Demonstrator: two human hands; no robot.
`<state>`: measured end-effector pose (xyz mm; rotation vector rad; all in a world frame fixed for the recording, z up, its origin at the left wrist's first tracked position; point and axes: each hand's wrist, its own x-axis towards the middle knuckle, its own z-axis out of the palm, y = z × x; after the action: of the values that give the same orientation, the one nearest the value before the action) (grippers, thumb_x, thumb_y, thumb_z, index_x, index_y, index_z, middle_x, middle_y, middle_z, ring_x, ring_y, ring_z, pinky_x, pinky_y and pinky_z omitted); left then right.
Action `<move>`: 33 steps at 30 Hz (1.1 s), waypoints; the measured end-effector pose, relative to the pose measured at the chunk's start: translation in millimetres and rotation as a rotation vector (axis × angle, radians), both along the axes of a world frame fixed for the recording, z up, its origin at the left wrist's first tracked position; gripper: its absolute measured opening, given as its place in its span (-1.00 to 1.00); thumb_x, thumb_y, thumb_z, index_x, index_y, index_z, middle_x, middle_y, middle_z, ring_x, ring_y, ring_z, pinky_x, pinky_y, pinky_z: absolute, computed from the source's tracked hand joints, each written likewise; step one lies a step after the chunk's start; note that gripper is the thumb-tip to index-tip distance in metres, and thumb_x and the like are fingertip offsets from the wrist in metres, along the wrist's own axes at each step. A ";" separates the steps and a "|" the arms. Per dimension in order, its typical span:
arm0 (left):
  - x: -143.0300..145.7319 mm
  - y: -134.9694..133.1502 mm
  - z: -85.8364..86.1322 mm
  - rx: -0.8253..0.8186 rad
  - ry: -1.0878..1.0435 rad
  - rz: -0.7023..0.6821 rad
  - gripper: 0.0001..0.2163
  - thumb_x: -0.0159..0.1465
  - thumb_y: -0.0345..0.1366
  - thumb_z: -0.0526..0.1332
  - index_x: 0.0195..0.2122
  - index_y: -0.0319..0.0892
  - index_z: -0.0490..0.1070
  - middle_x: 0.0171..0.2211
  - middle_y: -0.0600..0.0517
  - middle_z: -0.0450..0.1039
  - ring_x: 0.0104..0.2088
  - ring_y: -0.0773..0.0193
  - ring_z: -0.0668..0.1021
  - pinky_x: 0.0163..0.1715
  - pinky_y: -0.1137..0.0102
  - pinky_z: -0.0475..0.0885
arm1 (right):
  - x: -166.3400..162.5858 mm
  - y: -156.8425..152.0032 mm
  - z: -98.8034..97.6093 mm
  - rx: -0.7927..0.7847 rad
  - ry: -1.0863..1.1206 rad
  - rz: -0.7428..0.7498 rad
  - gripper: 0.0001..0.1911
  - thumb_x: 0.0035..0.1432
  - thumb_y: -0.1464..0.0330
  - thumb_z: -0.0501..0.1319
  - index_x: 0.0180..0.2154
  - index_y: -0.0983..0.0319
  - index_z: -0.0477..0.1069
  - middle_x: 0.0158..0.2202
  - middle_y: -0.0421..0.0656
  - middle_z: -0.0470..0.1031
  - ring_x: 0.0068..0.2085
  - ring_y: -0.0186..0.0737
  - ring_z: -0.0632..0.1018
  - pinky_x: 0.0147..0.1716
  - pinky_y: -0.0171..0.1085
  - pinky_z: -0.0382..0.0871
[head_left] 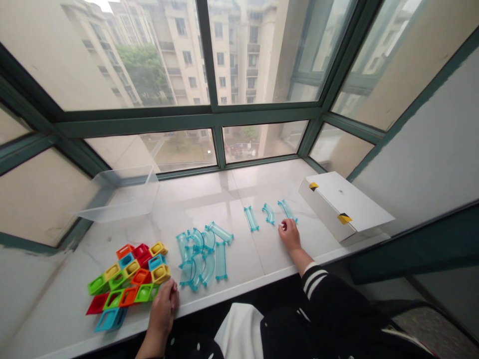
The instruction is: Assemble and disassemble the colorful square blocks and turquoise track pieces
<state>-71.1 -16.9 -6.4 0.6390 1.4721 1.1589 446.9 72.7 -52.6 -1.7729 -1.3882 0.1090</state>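
Observation:
My left hand (163, 305) rests on the white sill by the front edge, fingers curled loosely, its fingertips touching the heap of coloured square blocks (127, 281). My right hand (289, 233) lies further right with fingers curled, just below three clear blue track pieces (269, 213) laid side by side; whether it holds anything is hidden. A pile of several more clear blue track pieces (202, 252) sits between my hands.
A clear plastic tub (123, 197) stands at the back left of the sill. A white box (342, 204) with yellow-black tape marks lies at the right. Window panes close off the back and sides.

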 end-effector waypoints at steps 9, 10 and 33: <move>-3.4 0.9 -7.9 0.023 0.004 -0.010 -0.59 0.20 0.16 0.31 -0.45 -0.06 0.28 -0.77 0.24 0.04 -0.70 0.37 0.11 -0.66 0.45 0.06 | 58.9 -3.0 -7.1 -0.052 -0.125 -0.311 -0.67 0.08 0.23 0.27 -0.13 0.20 0.32 -0.13 0.06 0.44 -0.08 0.09 0.44 0.03 0.00 0.37; -3.9 1.0 -9.4 0.028 0.008 -0.011 -0.59 0.21 0.17 0.31 -0.45 -0.06 0.28 -0.76 0.24 0.04 -0.70 0.37 0.12 -0.66 0.45 0.07 | 59.5 -1.0 -8.0 -0.084 -0.127 -0.303 -0.68 0.07 0.24 0.27 -0.15 0.20 0.33 -0.13 0.06 0.45 -0.08 0.10 0.44 0.04 -0.01 0.36; 2.8 -1.3 -3.9 0.075 0.021 0.014 -0.59 0.17 0.17 0.30 -0.42 -0.07 0.32 -0.75 0.24 0.07 -0.71 0.40 0.13 -0.69 0.49 0.02 | 39.8 -17.1 -18.4 0.028 -0.013 -0.247 -0.84 0.03 0.25 0.19 -0.30 0.14 0.31 -0.16 0.05 0.44 0.03 0.11 0.44 0.12 0.02 0.37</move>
<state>-68.2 -18.2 -10.3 0.6957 1.4578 1.2262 486.7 55.6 -71.0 -1.9083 -1.1629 -0.0546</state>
